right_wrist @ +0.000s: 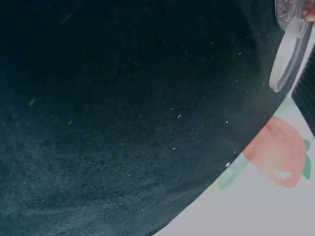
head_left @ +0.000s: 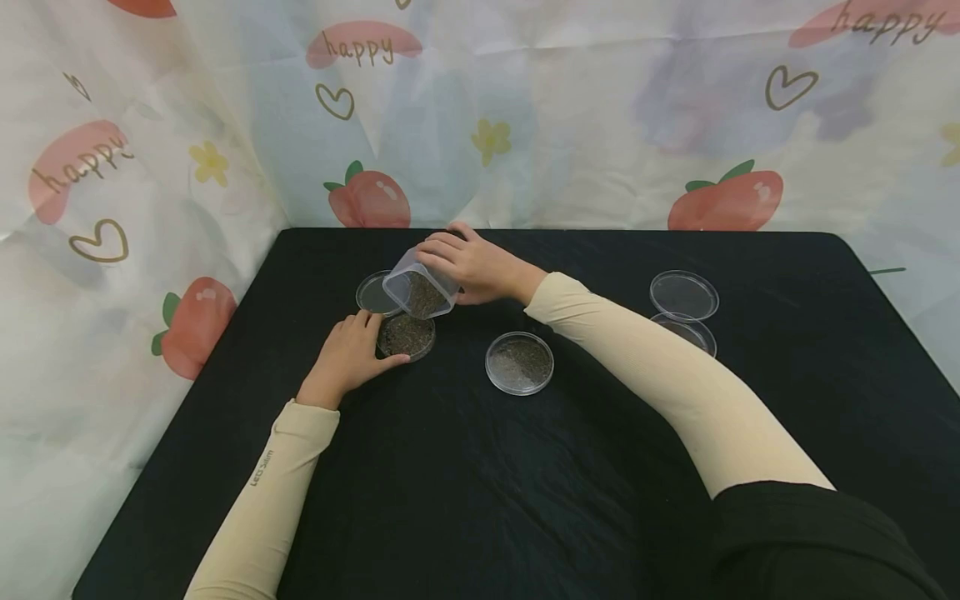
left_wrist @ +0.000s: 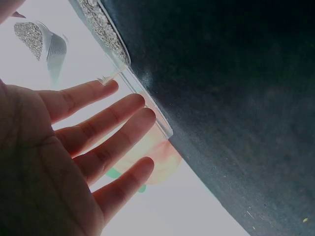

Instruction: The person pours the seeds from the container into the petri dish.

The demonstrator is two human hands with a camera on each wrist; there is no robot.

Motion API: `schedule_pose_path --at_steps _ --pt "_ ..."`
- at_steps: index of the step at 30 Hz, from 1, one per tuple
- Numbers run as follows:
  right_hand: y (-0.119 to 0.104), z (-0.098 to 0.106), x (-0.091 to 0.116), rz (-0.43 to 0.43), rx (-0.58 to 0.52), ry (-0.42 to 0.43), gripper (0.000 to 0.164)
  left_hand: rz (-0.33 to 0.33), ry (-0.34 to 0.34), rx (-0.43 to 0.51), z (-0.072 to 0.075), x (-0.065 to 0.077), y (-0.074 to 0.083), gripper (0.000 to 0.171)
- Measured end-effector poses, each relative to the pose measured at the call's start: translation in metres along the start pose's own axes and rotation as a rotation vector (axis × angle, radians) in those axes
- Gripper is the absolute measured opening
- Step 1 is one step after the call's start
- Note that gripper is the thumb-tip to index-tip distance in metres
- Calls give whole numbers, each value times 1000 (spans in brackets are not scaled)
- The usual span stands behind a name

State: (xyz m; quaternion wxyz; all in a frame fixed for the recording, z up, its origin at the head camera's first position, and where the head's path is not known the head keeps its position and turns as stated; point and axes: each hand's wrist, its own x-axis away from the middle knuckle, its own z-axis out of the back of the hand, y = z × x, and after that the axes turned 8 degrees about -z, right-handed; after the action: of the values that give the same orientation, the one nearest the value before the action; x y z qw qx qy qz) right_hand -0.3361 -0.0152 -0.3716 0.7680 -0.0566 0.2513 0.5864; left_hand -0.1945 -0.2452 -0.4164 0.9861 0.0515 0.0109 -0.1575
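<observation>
My right hand (head_left: 480,267) grips a translucent plastic cup (head_left: 397,287) from its far right side. The cup is tilted, mouth toward the near left, with brown-grey granules (head_left: 425,297) lying against its lower wall. Just below its rim is a clear petri dish (head_left: 408,336) with a layer of the same granules. My left hand (head_left: 347,354) rests at that dish's left edge, thumb along the near side and fingertips at the far side. In the left wrist view, the fingers (left_wrist: 108,115) are spread and nearly straight, the index tip by the dish rim. The right wrist view shows only a fingertip.
A clear round lid or dish (head_left: 375,293) lies behind the granule dish. Another petri dish (head_left: 519,363) with granules sits at the table's middle. Two clear round pieces, one farther back (head_left: 684,294), lie at the right. Light specks dot the black tablecloth (right_wrist: 147,98); a printed curtain (head_left: 555,108) hangs behind.
</observation>
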Motion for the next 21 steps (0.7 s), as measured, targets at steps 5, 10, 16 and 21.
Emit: schedule_pose_path --at_steps 5,10,16,21 --pt "-2 1 -2 10 -11 0 81 -3 1 0 0 0 0 91" --pt "-4 1 -4 24 -17 -10 80 -5 0 7 -1 1 0 91" --pt "-5 1 -4 42 -15 -12 79 -11 1 -5 -1 1 0 91" --pt "-5 1 -3 20 -23 -10 79 -11 3 -8 -1 0 -1 91"
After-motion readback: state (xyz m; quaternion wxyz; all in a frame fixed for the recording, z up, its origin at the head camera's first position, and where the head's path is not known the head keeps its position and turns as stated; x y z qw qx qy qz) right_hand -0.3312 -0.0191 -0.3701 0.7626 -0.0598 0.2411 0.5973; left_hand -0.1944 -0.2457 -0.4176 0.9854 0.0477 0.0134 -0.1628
